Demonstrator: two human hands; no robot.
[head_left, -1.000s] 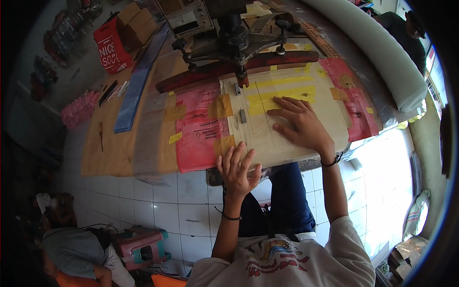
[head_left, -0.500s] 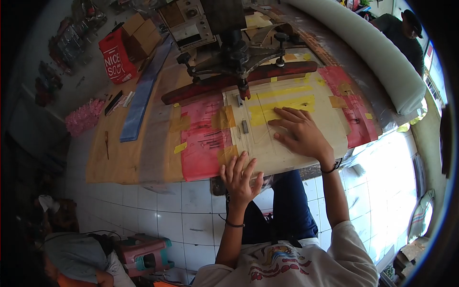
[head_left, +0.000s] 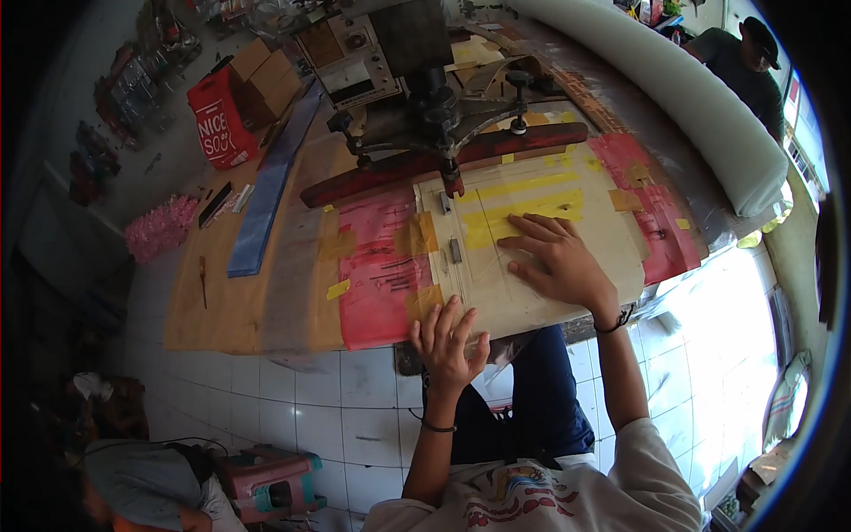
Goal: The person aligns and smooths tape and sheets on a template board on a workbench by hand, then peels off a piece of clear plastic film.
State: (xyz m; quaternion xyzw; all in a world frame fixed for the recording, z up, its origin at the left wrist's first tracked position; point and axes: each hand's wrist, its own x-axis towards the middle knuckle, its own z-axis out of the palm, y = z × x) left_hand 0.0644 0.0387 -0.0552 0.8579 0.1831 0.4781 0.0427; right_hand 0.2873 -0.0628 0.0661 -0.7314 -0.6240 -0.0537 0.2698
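Observation:
My left hand (head_left: pixel 449 348) rests with spread fingers on the front edge of a cream sheet (head_left: pixel 532 297), beside a red taped patch (head_left: pixel 379 301). Flat on the same sheet, just below its yellow tape strips (head_left: pixel 523 202), lies my right hand (head_left: pixel 558 264), fingers apart. Neither hand holds anything. Two small metal pieces sit near the sheet's left side, the lower one (head_left: pixel 456 251) between my hands. Above the sheet is a dark machine head (head_left: pixel 443 115) with a long red-black bar (head_left: pixel 355 180).
A blue strip (head_left: pixel 266 213), a thin tool (head_left: pixel 203 282), a red bag (head_left: pixel 220 124) and a cardboard box (head_left: pixel 266 80) are on the left. A large white roll (head_left: pixel 683 106) lies at right. One person (head_left: pixel 749 75) is at upper right, another (head_left: pixel 146 483) at lower left beside a stool (head_left: pixel 270 486).
The view has shifted, so the table appears slightly lower in the frame. Both hands keep nearly the same places on the sheet.

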